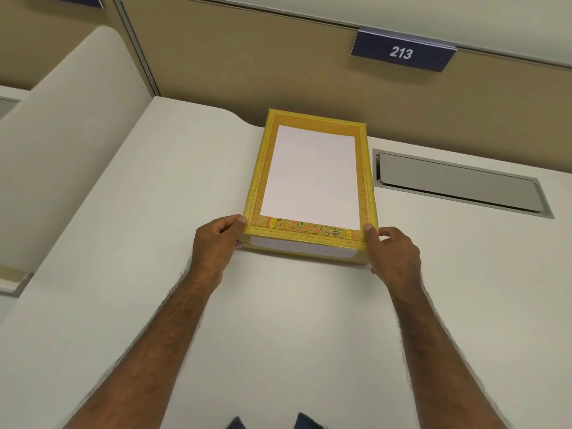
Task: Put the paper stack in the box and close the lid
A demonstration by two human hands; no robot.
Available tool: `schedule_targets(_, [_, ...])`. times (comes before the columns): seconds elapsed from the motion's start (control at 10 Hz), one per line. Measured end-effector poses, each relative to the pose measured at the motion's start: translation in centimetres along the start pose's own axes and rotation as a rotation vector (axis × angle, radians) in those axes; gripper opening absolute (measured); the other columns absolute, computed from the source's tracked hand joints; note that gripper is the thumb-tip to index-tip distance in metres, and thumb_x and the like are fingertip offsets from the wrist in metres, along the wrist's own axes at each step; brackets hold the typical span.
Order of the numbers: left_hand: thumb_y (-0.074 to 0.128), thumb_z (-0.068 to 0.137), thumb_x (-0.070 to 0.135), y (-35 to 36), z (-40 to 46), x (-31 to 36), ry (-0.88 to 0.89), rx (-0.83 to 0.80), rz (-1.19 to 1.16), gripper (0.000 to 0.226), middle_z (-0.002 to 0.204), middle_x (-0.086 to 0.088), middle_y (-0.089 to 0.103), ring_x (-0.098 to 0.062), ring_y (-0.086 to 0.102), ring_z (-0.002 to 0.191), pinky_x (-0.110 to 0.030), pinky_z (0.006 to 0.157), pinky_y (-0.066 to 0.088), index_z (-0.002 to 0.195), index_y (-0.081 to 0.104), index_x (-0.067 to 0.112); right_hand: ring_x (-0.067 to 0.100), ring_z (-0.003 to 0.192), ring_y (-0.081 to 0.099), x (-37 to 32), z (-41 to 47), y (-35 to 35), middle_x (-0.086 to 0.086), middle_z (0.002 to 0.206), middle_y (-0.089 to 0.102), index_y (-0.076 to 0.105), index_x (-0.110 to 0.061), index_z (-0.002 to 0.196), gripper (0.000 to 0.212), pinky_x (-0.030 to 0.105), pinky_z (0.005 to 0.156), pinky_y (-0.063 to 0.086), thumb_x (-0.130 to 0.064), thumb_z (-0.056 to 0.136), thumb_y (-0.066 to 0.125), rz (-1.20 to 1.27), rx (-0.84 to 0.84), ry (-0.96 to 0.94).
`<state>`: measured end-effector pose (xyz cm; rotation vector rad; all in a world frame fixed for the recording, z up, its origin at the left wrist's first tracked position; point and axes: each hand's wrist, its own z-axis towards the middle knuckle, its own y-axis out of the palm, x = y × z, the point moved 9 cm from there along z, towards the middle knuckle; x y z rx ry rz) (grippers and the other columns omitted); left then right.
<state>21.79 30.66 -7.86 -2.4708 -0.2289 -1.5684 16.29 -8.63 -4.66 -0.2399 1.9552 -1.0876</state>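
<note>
A yellow box [362, 193] with an ornate printed border stands on the white desk [278, 320], against the back partition. A white paper sheet [309, 174] lies flat inside the border, leaving a floral strip bare at the near end. I cannot tell whether the sheet rests on the lid or inside the box. My left hand [216, 243] pinches the near left corner of the yellow top piece, the lid [309, 238]. At the near right corner, my right hand [393, 252] pinches it too. A white strip shows on the front wall under the lid's edge.
A grey recessed cable flap [458, 184] is set into the desk right of the box. A tan partition [247, 63] runs behind, carrying a dark blue sign reading 213 [402, 52]. A curved white divider [77, 125] rises at the left.
</note>
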Motion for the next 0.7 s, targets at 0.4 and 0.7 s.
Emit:
schedule_targets(0.4, [0.074,0.095,0.022,0.2,0.7,-1.7,-0.023,-0.050,0.089,0.032,0.116,-0.013,0.079,-0.034,0.074,0.113,-0.040,0.092,0.062,0.124,0.076,0.008,0.040,0.089,0.080,1.7,0.3,1.3,0.007,0.111,0.082,0.074,-0.034,0.126,0.067,0.048,0.091,0.065,-0.080,0.089,0.043,0.006,-0.059,-0.057])
schedule_targets(0.7, [0.071,0.097,0.024,3.7,-8.7,2.2,0.627,0.285,0.637,0.043,0.133,-0.020,0.066,-0.037,0.062,0.125,-0.045,0.109,0.051,0.132,0.064,0.000,0.026,0.116,0.071,5.2,-0.1,-2.4,0.008,0.122,0.077,0.069,-0.021,0.139,0.057,0.038,0.100,0.052,-0.062,0.102,0.060,0.028,-0.087,-0.188])
